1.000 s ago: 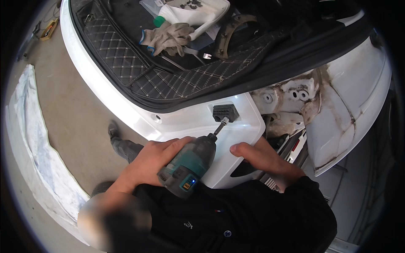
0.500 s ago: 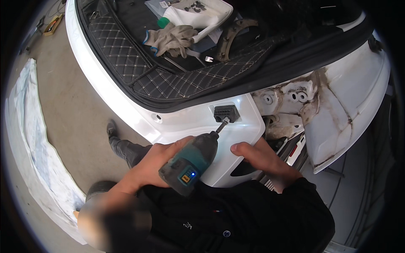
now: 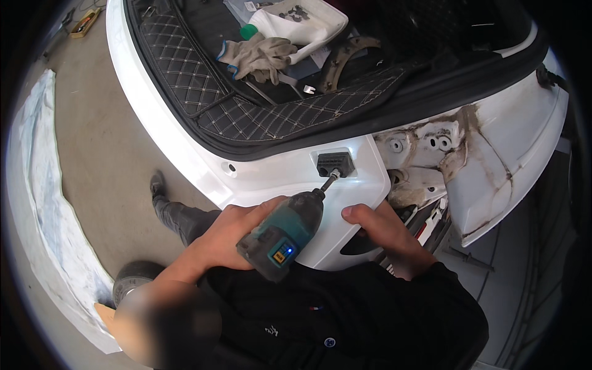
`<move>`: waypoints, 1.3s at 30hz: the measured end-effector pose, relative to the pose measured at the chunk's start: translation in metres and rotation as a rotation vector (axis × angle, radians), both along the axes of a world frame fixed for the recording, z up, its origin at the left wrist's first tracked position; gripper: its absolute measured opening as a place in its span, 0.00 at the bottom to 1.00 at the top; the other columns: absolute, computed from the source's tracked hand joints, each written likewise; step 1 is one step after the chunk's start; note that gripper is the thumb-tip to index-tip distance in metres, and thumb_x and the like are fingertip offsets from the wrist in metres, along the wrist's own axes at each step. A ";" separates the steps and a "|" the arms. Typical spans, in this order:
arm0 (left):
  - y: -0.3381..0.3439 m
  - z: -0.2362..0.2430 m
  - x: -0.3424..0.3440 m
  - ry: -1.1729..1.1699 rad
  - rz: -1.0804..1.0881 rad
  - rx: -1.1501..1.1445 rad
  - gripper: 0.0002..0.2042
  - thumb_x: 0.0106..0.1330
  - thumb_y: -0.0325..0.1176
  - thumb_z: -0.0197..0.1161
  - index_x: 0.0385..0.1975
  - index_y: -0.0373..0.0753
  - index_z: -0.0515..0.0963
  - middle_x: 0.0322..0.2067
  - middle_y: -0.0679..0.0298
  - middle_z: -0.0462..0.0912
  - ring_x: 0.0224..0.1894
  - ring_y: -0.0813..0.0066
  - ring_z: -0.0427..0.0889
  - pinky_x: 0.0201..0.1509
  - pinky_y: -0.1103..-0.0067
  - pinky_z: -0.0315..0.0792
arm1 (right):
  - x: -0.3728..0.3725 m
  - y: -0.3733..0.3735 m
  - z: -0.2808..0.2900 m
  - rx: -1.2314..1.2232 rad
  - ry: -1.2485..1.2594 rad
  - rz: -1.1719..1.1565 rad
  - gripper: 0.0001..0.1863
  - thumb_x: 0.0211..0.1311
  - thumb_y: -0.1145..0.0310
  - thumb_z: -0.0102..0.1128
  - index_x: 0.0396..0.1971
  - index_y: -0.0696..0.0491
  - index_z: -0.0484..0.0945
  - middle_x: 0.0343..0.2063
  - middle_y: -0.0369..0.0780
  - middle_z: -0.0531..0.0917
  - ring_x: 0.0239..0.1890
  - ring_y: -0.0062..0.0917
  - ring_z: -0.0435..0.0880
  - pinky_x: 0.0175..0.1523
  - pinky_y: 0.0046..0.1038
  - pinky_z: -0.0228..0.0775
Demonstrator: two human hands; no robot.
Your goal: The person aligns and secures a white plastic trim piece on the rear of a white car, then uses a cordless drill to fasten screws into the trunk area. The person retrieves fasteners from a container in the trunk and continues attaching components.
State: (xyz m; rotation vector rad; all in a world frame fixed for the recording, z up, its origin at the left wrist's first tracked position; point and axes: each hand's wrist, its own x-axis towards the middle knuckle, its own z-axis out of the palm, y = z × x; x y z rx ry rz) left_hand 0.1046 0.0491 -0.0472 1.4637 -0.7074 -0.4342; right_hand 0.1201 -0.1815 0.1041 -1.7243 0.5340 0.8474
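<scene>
My left hand [image 3: 231, 233] is wrapped round a teal and black impact driver [image 3: 280, 237], whose lit blue light faces up. Its long socket bit [image 3: 332, 180] reaches to the black block [image 3: 335, 164] set in a recess of the white body panel [image 3: 296, 171] at the car's rear. The grip under the tool is hidden. My right hand [image 3: 373, 223] holds the panel's lower right edge, thumb on top; the other fingers are mostly hidden beneath.
Grey work gloves [image 3: 262, 54], a white container with a green cap [image 3: 249, 31] and a curved bracket [image 3: 348, 58] lie in the boot. To the right is a dirty, bare body section [image 3: 431, 145]. A trousered leg [image 3: 179, 219] and a whitish sheet [image 3: 52, 209] are at left.
The view has shifted slightly, so the car and floor sit a little differently in it. Both hands keep their holds, and the driver's bit stays at the black block.
</scene>
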 end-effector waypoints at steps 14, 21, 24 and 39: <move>0.002 -0.009 -0.003 0.006 0.023 -0.043 0.41 0.45 0.37 0.71 0.63 0.40 0.61 0.41 0.51 0.82 0.40 0.50 0.83 0.46 0.67 0.77 | -0.009 -0.001 -0.006 -0.230 -0.008 0.049 0.28 0.51 0.59 0.50 0.52 0.58 0.70 0.33 0.37 0.79 0.27 0.15 0.73 0.26 0.17 0.58; -0.003 0.003 -0.020 -0.103 0.161 -0.049 0.37 0.46 0.33 0.69 0.61 0.39 0.64 0.42 0.53 0.82 0.40 0.53 0.83 0.47 0.69 0.76 | -0.015 -0.017 -0.025 -0.068 -0.152 -0.047 0.17 0.53 0.62 0.57 0.41 0.56 0.75 0.26 0.34 0.77 0.20 0.16 0.71 0.20 0.18 0.58; 0.022 -0.009 -0.010 -0.070 0.125 -0.032 0.35 0.45 0.31 0.69 0.59 0.38 0.67 0.44 0.53 0.81 0.42 0.54 0.83 0.49 0.70 0.75 | -0.016 -0.011 -0.027 -0.134 -0.182 -0.155 0.19 0.51 0.61 0.57 0.39 0.58 0.74 0.24 0.38 0.77 0.17 0.18 0.71 0.16 0.19 0.56; 0.121 0.022 -0.027 -0.098 0.205 0.107 0.34 0.45 0.29 0.68 0.58 0.35 0.69 0.42 0.51 0.82 0.42 0.54 0.83 0.47 0.71 0.74 | -0.022 -0.005 -0.018 -0.121 -0.186 -0.136 0.21 0.52 0.58 0.60 0.42 0.55 0.74 0.22 0.32 0.74 0.14 0.13 0.63 0.15 0.17 0.50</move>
